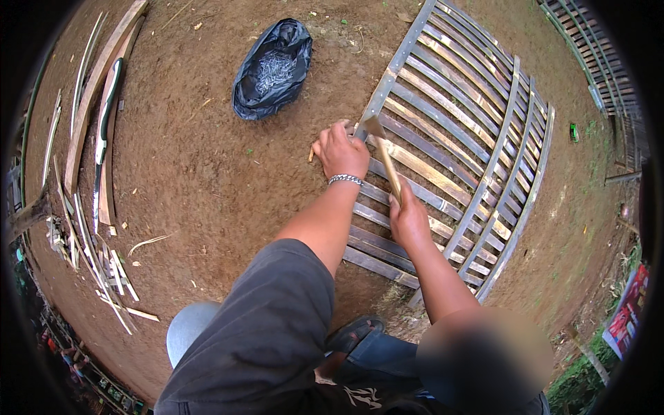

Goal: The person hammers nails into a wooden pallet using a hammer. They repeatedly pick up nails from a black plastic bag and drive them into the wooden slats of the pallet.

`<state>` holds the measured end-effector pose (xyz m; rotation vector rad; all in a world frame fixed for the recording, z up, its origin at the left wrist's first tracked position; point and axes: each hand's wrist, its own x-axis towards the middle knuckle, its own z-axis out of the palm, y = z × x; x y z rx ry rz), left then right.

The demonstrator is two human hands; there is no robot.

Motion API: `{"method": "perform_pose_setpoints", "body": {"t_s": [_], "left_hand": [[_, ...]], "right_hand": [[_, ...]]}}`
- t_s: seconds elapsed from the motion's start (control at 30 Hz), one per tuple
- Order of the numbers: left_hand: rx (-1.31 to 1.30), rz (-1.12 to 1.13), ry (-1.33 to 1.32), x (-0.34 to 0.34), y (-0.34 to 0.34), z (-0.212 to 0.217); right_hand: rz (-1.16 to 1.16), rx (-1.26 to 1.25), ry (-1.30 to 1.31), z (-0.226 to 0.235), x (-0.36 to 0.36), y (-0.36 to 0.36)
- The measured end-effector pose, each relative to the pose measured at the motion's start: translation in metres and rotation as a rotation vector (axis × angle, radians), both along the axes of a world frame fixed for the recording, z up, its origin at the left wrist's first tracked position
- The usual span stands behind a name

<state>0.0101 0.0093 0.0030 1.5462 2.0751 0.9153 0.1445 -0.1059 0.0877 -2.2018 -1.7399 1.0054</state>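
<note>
Head view: R hand [409,223] grips hammer [384,153], L hand [340,151] on slat panel [470,131].

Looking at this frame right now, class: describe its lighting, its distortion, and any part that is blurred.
Head view: soft, even daylight, no hard shadows or glare on the dirt ground; fisheye bending curves the slatted bamboo panel and the planks at the left, with a black rim at the corners; the left hand, right hand and hammer are sharp; one smeared patch sits at the lower right.
</note>
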Motion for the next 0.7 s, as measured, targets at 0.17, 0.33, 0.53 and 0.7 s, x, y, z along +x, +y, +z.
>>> {"method": "perform_pose_setpoints", "body": {"t_s": [0.17, 0.33, 0.53, 0.7], "left_hand": [[-0.015, -0.002, -0.010, -0.006, -0.001, -0.003], [0.003, 0.001, -0.048, -0.003, -0.002, -0.001], [0.034, 0.019, -0.046, -0.007, 0.000, -0.002], [0.031, 0.013, -0.080, 0.000, 0.001, 0.002]], "right_hand": [[-0.028, 0.398, 0.092, 0.011, -0.007, 0.001], [-0.048, 0.131, 0.045, -0.011, 0.001, -0.006], [-0.070, 0.422, 0.151, 0.004, -0.005, -0.005], [-0.068, 0.049, -0.009, -0.007, -0.001, 0.002]]}}
